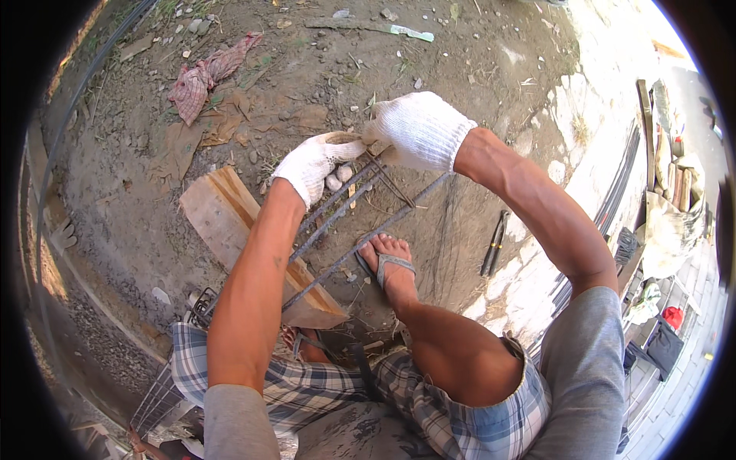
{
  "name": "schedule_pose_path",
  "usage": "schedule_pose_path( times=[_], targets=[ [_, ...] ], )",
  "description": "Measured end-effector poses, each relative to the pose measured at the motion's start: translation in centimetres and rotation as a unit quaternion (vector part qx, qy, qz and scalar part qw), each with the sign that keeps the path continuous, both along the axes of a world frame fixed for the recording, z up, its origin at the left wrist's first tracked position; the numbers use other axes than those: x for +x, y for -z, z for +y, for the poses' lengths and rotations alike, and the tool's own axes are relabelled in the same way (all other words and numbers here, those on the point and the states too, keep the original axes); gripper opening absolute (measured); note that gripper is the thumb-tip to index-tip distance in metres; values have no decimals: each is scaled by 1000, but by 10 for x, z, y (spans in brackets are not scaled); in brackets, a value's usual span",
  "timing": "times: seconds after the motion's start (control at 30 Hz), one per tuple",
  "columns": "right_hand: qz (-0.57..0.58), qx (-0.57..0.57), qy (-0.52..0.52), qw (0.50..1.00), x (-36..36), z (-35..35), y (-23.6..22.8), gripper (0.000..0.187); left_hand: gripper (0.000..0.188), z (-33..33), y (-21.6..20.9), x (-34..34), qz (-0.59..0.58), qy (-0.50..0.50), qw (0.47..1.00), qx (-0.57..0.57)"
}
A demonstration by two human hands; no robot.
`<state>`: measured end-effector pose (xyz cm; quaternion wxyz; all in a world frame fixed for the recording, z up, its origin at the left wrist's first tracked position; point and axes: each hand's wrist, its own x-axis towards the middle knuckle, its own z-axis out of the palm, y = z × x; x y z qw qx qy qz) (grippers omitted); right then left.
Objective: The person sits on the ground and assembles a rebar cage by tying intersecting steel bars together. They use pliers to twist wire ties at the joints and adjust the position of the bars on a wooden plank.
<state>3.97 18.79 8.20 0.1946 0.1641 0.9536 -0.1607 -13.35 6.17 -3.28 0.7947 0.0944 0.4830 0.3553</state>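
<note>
Both hands wear white knit gloves and meet at the far end of several ridged steel bars [337, 214]. My left hand [313, 165] is closed, its fingertips pinched toward the other hand. Just right of it, my right hand [420, 132] is also closed, bent over the bar ends. A thin bent steel stirrup [397, 186] crosses the bars and runs up beneath my right hand. What the fingers pinch is hidden between the gloves. Under the bars, a wooden plank [226, 211] lies on the dirt, and small stones [334, 182] sit below my left hand.
Long-handled pincers [494, 244] lie on the ground to the right. A red checked cloth [207, 77] is at the far left. Long dark rods [619, 180] run along the right side, near a pale sack [665, 230] and a red item [673, 317]. My sandalled foot [389, 264] stands beside the bars.
</note>
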Motion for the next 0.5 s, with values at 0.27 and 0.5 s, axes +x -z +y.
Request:
schedule_pose_path(
  times=[0.27, 0.5],
  targets=[
    [90, 12, -36, 995, 5, 8, 14, 28, 36, 0, -9, -2, 31, 26, 999, -4],
    [37, -86, 114, 989, -1, 5, 26, 27, 35, -1, -5, -6, -16, 5, 1000, -25]
  ],
)
